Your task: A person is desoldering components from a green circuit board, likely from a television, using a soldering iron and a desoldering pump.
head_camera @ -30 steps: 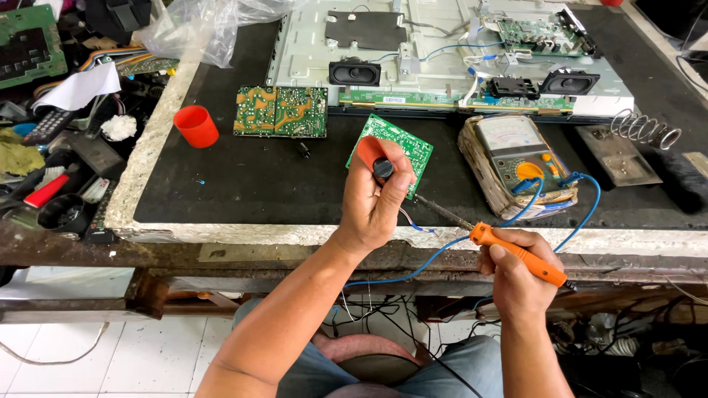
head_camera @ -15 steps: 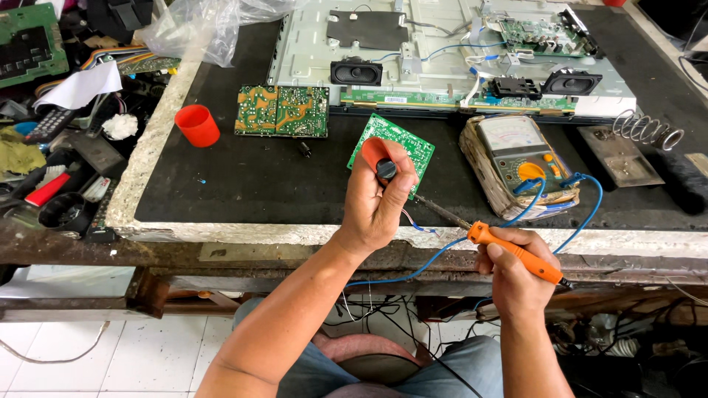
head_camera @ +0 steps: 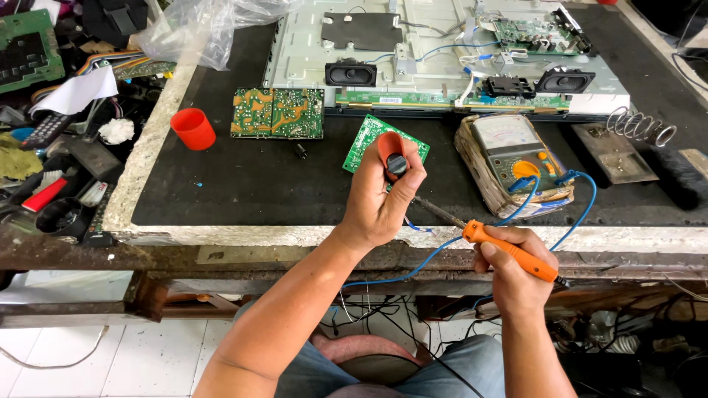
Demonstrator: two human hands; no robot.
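since the earlier frame the left hand [head_camera: 380, 195] had lifted slightly and drifted right, so the small black part [head_camera: 397, 164] it carried sat higher over the small green circuit board [head_camera: 383, 143]. its fingers were closed narrow around that black part, pinching it up at the fingertips just in front of the board. the right hand [head_camera: 516, 269] was wrapped shut around the orange handle of the soldering iron [head_camera: 509, 250], below and to the right of the board, out past the front edge of the tabletop [head_camera: 258, 184]. the iron's metal tip slanted up and left toward the left hand, ending close beneath the black part; whether it touched could not be told. a blue wire [head_camera: 582, 210] looped from beside the iron up to the analogue multimeter [head_camera: 512, 151], which lay just right of the board. left of the board lay a larger green circuit board [head_camera: 277, 113], and further left stood a red cap [head_camera: 193, 128]. behind the board lay an opened flat panel chassis [head_camera: 442, 51] with two black speakers.
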